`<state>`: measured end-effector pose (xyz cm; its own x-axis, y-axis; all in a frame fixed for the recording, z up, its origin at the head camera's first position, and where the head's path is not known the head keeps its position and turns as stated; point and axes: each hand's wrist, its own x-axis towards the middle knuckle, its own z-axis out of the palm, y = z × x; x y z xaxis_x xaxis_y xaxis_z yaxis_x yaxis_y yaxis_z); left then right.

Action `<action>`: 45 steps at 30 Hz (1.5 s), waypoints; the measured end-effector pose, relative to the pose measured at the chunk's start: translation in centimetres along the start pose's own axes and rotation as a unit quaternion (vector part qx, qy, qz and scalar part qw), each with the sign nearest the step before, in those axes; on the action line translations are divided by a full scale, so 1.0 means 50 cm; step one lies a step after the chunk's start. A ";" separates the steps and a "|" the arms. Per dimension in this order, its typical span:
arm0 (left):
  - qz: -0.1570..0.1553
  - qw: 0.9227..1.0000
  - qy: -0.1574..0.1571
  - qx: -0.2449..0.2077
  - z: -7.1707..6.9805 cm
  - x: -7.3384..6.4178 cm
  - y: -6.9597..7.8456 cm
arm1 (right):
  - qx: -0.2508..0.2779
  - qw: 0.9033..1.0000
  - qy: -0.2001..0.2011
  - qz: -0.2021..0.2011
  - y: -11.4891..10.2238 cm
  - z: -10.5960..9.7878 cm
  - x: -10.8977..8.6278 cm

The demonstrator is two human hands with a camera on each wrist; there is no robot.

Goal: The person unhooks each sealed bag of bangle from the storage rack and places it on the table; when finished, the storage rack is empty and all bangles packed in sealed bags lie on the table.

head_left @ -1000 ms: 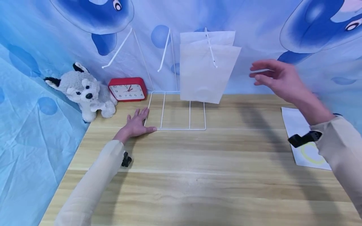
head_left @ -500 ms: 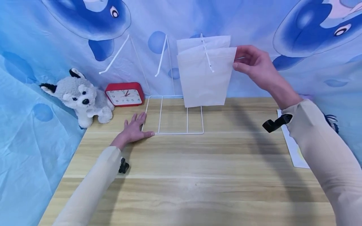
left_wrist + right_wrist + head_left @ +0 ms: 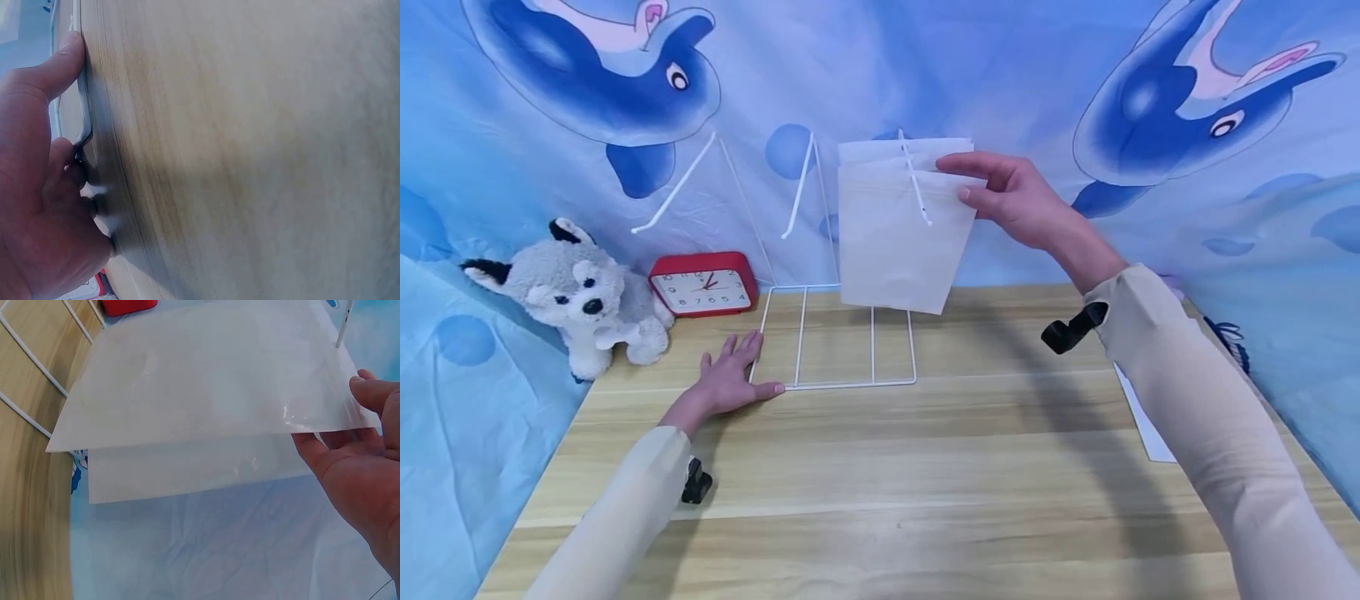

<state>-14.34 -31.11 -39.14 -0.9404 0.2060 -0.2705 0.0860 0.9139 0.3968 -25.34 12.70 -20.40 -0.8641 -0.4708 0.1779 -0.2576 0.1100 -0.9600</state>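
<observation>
The right hand (image 3: 1026,204) is at the upper right corner of the front white pouch (image 3: 898,250), and it pinches this corner: the thumb lies on the front face, while the other fingers are behind it, before the rear white pouch (image 3: 871,152). Both flat pouches hang, one behind the other, on the right hook (image 3: 914,179) of a white wire display rack (image 3: 850,386), and the tip of this hook stands out in front of them. The two other hooks, the middle (image 3: 801,185) and the left (image 3: 674,183), bear nothing. The left hand (image 3: 727,381) rests at the front left corner of the rack's base, with the fingers spread; its thumb touches the front wire. The rack stands on the wooden table (image 3: 887,467), near the dolphin-printed cloth (image 3: 1000,83). A red clock (image 3: 703,285) and a plush husky (image 3: 591,292) are to its left. At the far right, a white sheet (image 3: 1157,446) is partly hidden under the right sleeve (image 3: 1202,425).
</observation>
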 end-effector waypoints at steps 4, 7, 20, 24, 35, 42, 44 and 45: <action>-0.002 1.000 0.000 0.003 0.001 -0.008 -0.005 | -0.013 1.000 0.000 0.024 -0.005 0.010 0.008; -0.006 1.000 -0.005 0.003 0.000 -0.010 -0.003 | 0.000 0.999 0.002 0.038 -0.005 0.015 0.012; -0.016 1.000 -0.018 0.004 -0.015 -0.002 0.002 | 0.014 0.999 0.020 0.045 -0.009 0.012 0.016; -0.017 1.000 -0.013 0.011 -0.030 -0.001 0.008 | 0.034 0.999 0.023 0.036 -0.019 0.008 0.015; -0.013 0.999 -0.025 0.017 -0.033 0.030 0.030 | 0.121 0.992 0.030 0.031 -0.031 -0.017 -0.018; -0.012 0.999 -0.025 0.029 -0.035 0.029 0.034 | 0.136 0.990 0.022 0.029 -0.035 -0.019 -0.031; -0.013 0.999 -0.025 0.028 -0.036 0.027 0.035 | 0.145 0.989 0.021 0.029 -0.037 -0.017 -0.035; -0.013 0.999 -0.026 0.027 -0.036 0.027 0.035 | 0.147 0.988 0.021 0.030 -0.038 -0.016 -0.037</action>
<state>-16.04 -29.87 -37.23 -0.9246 0.1984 -0.3251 0.0809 0.9364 0.3413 -23.59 14.05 -18.72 -0.8925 -0.4341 0.1224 -0.0744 -0.1258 -0.9893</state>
